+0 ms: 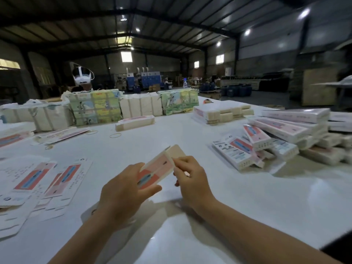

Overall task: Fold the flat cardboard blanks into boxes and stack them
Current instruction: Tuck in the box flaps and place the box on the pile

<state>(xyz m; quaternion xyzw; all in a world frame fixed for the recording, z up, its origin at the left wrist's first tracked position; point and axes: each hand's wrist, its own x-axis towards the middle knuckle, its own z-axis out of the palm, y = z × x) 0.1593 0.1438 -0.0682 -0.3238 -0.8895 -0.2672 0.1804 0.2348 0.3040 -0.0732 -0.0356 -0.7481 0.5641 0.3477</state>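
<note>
A half-folded pink and white cardboard box [159,167] is held above the white table [247,197], its plain end flap [176,152] standing open at the far end. My left hand [123,191] grips the near end of the box, thumb across its lower edge. My right hand [190,178] pinches the box's right edge just below the flap. Flat printed blanks [38,180] lie spread at the left. Folded boxes [285,138] are heaped at the right.
Banded bundles of blanks [95,109] line the far side of the table, with a lower bundle [222,111] at the right. Rubber bands [115,135] lie mid-table. A person wearing a white headset [82,77] sits behind the bundles. The table's front right edge [323,250] is close.
</note>
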